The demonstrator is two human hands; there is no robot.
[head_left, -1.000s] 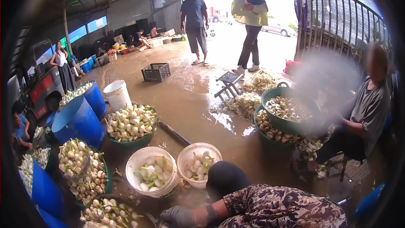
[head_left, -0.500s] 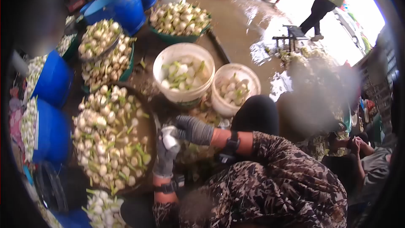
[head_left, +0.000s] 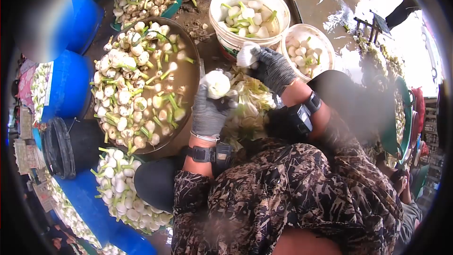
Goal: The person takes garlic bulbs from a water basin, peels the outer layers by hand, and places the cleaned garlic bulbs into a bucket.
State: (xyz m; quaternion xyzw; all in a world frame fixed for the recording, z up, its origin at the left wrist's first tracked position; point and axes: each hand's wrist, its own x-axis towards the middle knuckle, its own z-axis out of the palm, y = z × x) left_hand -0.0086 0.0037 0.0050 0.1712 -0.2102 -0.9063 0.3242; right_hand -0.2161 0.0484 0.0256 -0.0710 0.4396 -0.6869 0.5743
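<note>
My left hand [head_left: 210, 113], in a grey glove, is closed around a peeled white garlic bulb [head_left: 217, 84], with its rounded face turned up. Up and to the right, my gloved right hand [head_left: 275, 70] grips a second whitish garlic bulb [head_left: 247, 55] with a ribbed surface, in front of the white bucket [head_left: 222, 33] of trimmed bulbs. The two hands are apart. Beneath them lies a heap of pale leaves and peelings [head_left: 247, 101]. Beside my left hand stands a wide round basin [head_left: 191, 52] of garlic with green stems in brown water.
A smaller white bucket [head_left: 331, 49] with bulbs stands right of the larger one. Blue tubs [head_left: 71, 85] and a black bucket [head_left: 71, 146] line the left. Peeled garlic [head_left: 125, 193] is piled by my left knee. Another person's leg [head_left: 401, 12] shows at upper right.
My hands were together at one white thing; now they are apart, each with a bulb. The right hand has moved up and right. The view has tilted down.
</note>
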